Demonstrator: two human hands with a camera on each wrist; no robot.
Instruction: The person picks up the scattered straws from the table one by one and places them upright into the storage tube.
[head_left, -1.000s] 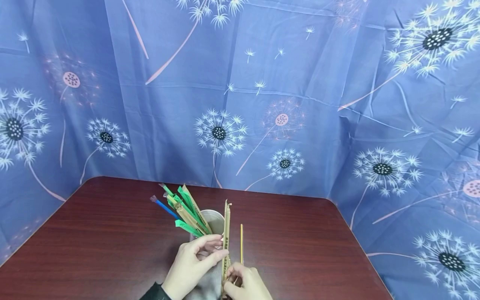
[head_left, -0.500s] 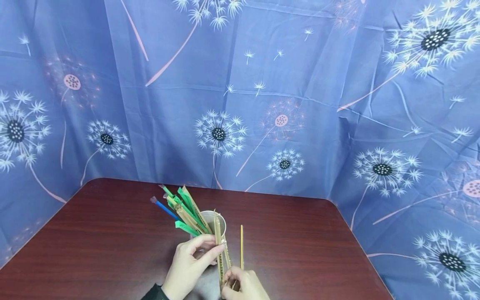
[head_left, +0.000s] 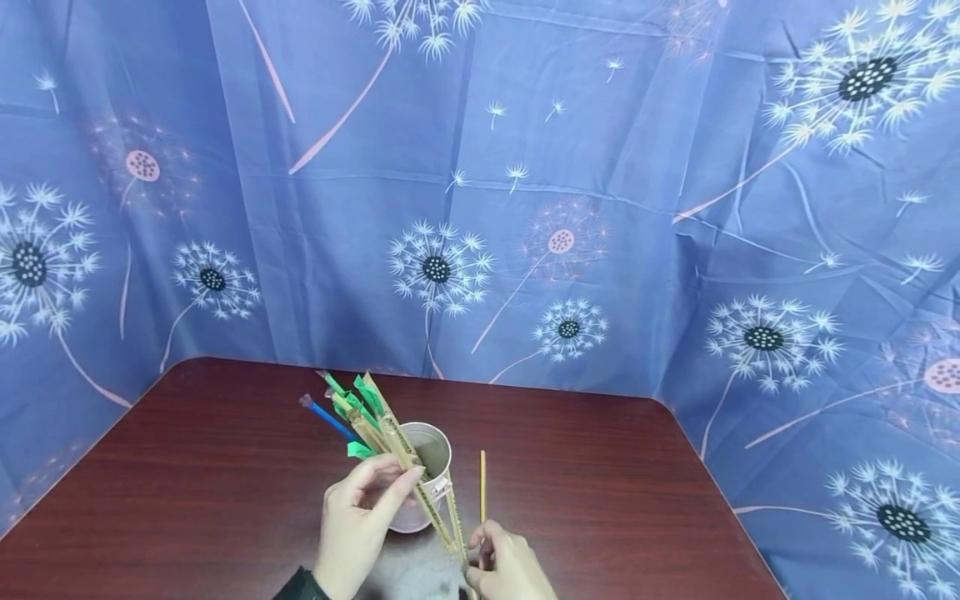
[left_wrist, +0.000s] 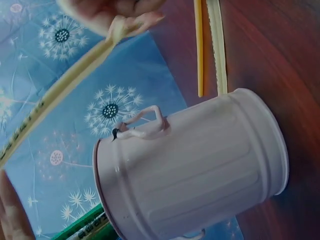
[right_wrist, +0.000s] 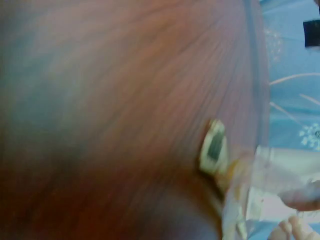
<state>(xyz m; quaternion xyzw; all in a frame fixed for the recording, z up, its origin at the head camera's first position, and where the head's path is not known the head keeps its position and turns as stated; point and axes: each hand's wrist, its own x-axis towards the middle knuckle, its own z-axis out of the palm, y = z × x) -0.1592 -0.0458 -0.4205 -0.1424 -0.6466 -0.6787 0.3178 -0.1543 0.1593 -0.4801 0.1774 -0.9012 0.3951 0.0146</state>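
My left hand (head_left: 356, 517) pinches a paper-wrapped straw (head_left: 431, 507) between thumb and fingers. The straw tilts across the rim of a small pale bucket (head_left: 411, 522), its upper end leaning left over several wrapped green and tan straws (head_left: 371, 408). In the left wrist view, the twisted lower end of the held straw (left_wrist: 75, 72) overlaps my right hand (left_wrist: 117, 12). Seen from the head, my right hand (head_left: 513, 562) has loosely bent fingers just right of that end, beside another paper-wrapped straw (head_left: 455, 512) and a yellow straw (head_left: 483, 492).
A blue straw (head_left: 330, 417) sticks out of the bucket to the left. Small wire handles (left_wrist: 150, 125) stand out from the bucket's side. The dark red-brown table (head_left: 600, 467) ends at a blue dandelion-print curtain (head_left: 337, 208).
My left hand has moved left with the wrapped straw, tilting it from upright to leaning left over the bucket. My right hand has come away from its lower end and shifted slightly right.
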